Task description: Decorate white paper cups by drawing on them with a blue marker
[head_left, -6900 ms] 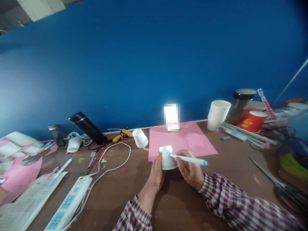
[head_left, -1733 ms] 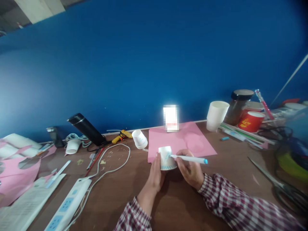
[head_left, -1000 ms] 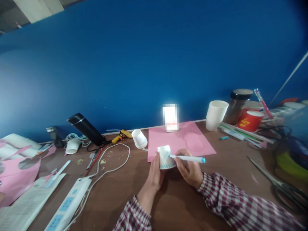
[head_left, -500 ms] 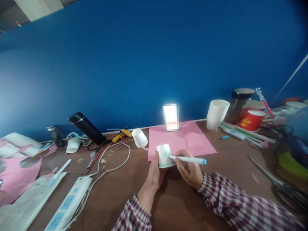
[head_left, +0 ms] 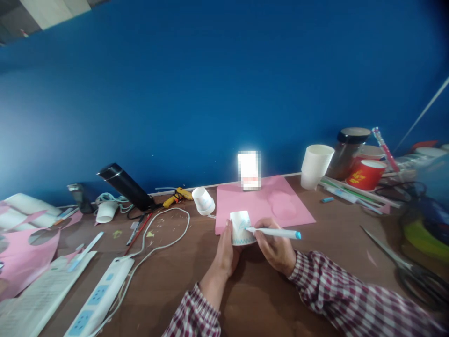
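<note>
Cup [head_left: 240,228], small, white paper, upside down on the brown table [head_left: 266,299] at the near edge of a pink sheet [head_left: 261,201]; blue zigzag line round its lower rim and blue marks on its side. Left hand [head_left: 225,255] closed around the cup's left side, thumb up against it. Right hand [head_left: 277,248] gripping a pen [head_left: 275,232], white barrel with blue end cap pointing right, tip touching the cup's right side. Both sleeves plaid, red and white. Far left of the cup: second white cup [head_left: 204,201], tilted; yellow glue gun [head_left: 177,196]; black flask [head_left: 126,186] leaning; white cable [head_left: 164,238] running to a power strip [head_left: 100,299] at near left. Far right: stack of white cups [head_left: 315,166], dark jar [head_left: 349,153] with black lid, red cup [head_left: 366,175]. Near right: scissors [head_left: 403,267], lying flat. Far left edge: pink paper offcuts [head_left: 24,252].
</note>
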The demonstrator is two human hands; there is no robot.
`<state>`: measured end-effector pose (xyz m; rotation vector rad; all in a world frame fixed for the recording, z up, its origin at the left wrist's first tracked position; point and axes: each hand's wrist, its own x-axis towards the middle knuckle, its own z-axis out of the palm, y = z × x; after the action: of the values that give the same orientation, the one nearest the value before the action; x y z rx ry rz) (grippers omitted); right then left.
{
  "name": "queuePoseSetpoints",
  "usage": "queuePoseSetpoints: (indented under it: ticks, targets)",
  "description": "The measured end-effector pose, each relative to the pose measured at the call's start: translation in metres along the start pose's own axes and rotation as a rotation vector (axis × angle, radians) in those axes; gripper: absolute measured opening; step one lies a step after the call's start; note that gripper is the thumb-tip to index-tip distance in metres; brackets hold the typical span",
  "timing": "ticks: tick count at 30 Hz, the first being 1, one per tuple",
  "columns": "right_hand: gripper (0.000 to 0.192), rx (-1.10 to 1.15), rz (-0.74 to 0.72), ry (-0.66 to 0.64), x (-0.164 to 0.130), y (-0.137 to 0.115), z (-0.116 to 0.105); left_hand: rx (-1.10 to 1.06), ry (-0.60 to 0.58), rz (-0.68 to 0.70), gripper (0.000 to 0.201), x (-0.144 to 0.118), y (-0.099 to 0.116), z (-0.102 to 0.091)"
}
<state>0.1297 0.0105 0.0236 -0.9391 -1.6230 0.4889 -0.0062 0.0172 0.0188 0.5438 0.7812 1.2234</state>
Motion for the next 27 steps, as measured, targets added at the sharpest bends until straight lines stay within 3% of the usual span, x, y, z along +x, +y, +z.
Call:
queuePoseSetpoints:
  ticks: [27]
  targets:
    - [0.005, -0.020, 0.004, -0.008, -0.0008, 0.0019, -0.0012, 0.026, 0.033, 0.008, 0.048, 0.0002, -0.0017, -0.0024]
